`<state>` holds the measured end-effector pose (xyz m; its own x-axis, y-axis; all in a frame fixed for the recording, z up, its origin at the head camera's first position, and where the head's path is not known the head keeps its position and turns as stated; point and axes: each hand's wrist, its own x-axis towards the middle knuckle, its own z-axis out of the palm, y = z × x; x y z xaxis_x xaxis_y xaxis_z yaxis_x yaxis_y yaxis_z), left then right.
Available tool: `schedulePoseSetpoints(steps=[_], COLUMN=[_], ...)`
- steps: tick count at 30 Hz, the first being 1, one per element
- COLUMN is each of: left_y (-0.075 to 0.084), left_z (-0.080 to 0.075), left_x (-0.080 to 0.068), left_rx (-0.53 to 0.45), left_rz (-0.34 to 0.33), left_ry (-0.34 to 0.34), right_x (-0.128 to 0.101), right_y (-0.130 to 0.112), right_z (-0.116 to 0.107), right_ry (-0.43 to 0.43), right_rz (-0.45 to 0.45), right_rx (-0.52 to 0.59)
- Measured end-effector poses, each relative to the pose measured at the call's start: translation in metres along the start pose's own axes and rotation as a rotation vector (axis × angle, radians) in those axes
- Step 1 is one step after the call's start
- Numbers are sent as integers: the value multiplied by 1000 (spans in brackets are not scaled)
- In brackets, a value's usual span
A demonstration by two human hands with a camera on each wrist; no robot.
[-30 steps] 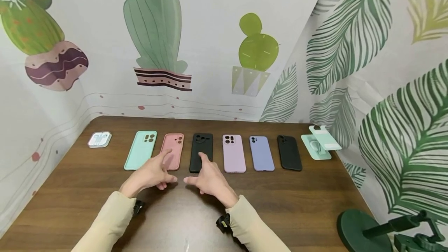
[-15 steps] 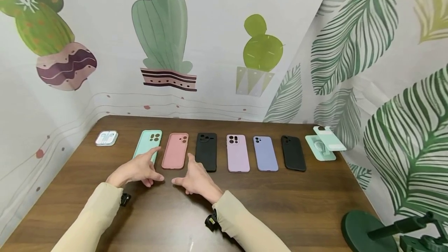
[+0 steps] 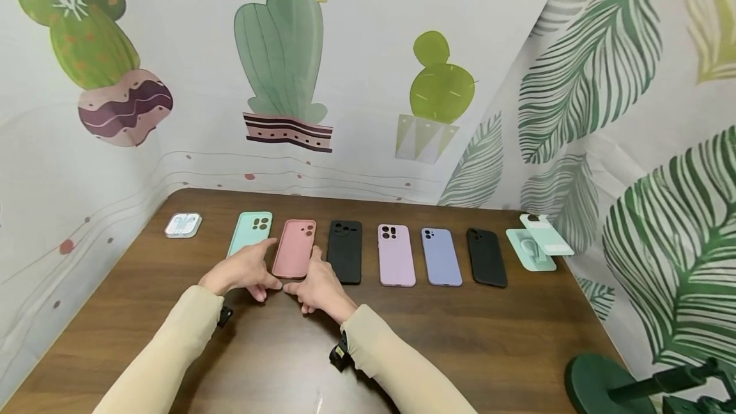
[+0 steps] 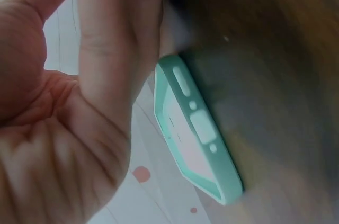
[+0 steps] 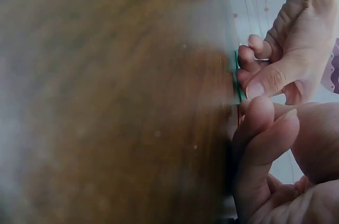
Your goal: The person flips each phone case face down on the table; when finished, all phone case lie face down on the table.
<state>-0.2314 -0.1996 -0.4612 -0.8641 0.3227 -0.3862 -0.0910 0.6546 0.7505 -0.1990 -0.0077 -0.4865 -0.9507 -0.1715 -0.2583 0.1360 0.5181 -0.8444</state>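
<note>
Several phone cases lie in a row on the brown table [image 3: 460, 337]: mint [image 3: 251, 232], salmon pink [image 3: 296, 245], black [image 3: 345, 251], lilac [image 3: 395, 254], lavender [image 3: 441, 256] and another black [image 3: 486, 257]. My left hand [image 3: 244, 270] and right hand [image 3: 318, 283] sit together at the near end of the pink case, one on each side. Each index finger stretches along one of the case's long edges and the thumbs almost meet below it. Neither hand holds anything. The left wrist view shows my flat left palm [image 4: 79, 128] beside the mint case [image 4: 196, 128].
A clear earbud box [image 3: 183, 225] lies at the far left of the row. Mint stand pieces [image 3: 535, 245] lie at the far right. A dark green round base with an arm [image 3: 604, 388] stands at the near right corner. Printed cloth walls enclose the table.
Both hands have shifted left, from the pink and black cases to either side of the pink case. They have also drawn closer together, thumbs now nearly touching.
</note>
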Motion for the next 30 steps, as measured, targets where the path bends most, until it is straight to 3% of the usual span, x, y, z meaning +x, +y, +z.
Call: schedulePoseSetpoints(steps=[8, 17, 30], left_y=[8, 8, 9], left_z=[4, 2, 1], left_x=[5, 2, 9], left_rx=[-38, 44, -25], left_rz=[-63, -114, -93], left_ry=[-5, 37, 10], right_x=[5, 3, 3], right_y=[1, 0, -1], right_z=[2, -1, -1], right_ry=[-1, -11, -7], right_rz=[7, 4, -7], right_rx=[42, 21, 51])
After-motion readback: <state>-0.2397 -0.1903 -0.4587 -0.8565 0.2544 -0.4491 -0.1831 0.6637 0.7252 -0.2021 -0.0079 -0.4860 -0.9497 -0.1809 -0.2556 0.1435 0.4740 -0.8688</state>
